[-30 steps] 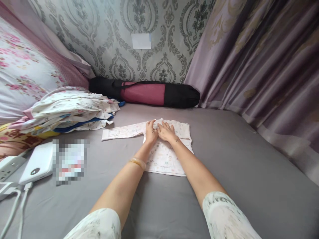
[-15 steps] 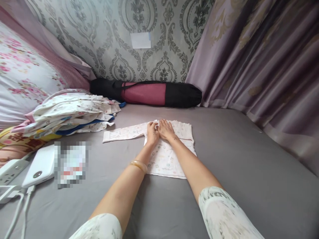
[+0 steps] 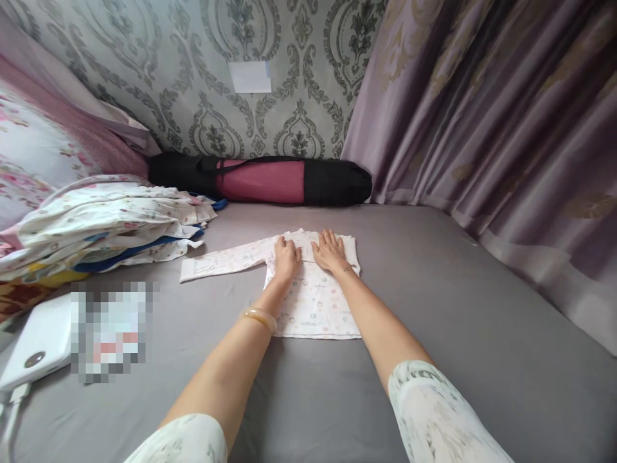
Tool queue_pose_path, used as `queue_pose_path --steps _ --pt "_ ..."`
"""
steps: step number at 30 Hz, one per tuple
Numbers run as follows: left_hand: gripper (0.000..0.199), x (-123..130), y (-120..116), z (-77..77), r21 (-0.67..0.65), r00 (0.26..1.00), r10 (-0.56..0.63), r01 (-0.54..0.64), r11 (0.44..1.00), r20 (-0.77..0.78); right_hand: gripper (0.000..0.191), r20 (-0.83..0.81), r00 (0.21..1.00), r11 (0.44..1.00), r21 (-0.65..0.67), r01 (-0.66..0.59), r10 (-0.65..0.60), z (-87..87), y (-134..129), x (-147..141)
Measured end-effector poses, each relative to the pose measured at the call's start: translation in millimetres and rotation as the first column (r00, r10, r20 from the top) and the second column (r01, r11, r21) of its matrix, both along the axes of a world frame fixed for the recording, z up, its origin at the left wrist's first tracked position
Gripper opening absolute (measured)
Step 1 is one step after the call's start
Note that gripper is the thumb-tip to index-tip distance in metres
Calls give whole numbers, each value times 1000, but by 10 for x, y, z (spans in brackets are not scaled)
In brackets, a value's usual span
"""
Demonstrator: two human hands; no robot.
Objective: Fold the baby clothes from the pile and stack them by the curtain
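A small white long-sleeved shirt (image 3: 315,307) with a pale print lies spread on the grey bed sheet. One sleeve (image 3: 226,260) stretches out to the left; the other is folded across the upper body, its cuff near the right edge. My left hand (image 3: 288,258), with a bangle on its wrist, presses on the upper left of the shirt, fingers curled in against the cloth; its fingertips are partly hidden. My right hand (image 3: 330,252) lies flat on the folded sleeve with fingers spread. The two hands are slightly apart.
At the left lies a heap of printed clothes (image 3: 113,215) by a floral pillow (image 3: 43,151). Nearer me are a white power bank (image 3: 41,337) with a cable and a blurred-out item (image 3: 116,331). A black and maroon rolled bag (image 3: 260,181) lies along the wall; curtains (image 3: 434,128) hang right.
My right hand has slid a little away from my left hand, opening a gap over the folded sleeve. The view has shifted slightly to the right.
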State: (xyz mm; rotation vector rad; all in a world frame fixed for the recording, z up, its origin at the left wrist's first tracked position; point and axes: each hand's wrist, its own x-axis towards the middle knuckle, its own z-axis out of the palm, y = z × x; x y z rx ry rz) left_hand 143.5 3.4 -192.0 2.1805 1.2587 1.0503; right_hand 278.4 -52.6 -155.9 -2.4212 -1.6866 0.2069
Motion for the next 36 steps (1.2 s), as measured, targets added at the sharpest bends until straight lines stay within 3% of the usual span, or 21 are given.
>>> queue_pose_path --steps 4,7,10,13,17,21,25,28,31,33,36 --pt "5 15 -28 42 -8 996 -29 28 1000 -80 63 -36 999 999 -38 -11 9 33 37 31" --pt "8 23 10 134 -103 990 -42 28 994 -138 62 -117 993 997 -67 -39 31 118 2 139" --pt "19 -93 111 252 -191 994 -45 25 981 -102 64 -104 995 1000 -16 2 -4 186 -120 289" --pt "28 -400 227 355 -163 999 15 -22 986 -44 67 -23 998 998 5 57 -56 161 -262 410" --pt "34 -957 302 462 -160 971 164 -193 968 -174 70 19 996 995 -39 91 -90 18 -342 472" --pt "37 -1449 288 545 -121 882 333 -390 913 -334 71 32 995 994 -60 92 -90 -40 -316 488" --pt "36 -1848 277 570 -89 772 445 -536 839 -453 71 23 993 984 -134 114 -112 60 -271 484" --pt "35 -2056 302 557 -117 730 484 -602 790 -483 66 79 993 994 -57 89 -85 152 -194 338" --pt "33 -2140 349 556 -143 718 509 -633 761 -474 59 94 991 991 83 -102 94 186 -39 0" --pt "33 -2148 385 574 -151 710 528 -652 743 -467 58 8 972 971 54 -233 233 174 94 -279" --pt "30 -2163 445 618 -192 713 516 -656 730 -475 55 -73 937 939 72 -335 340 137 280 -637"
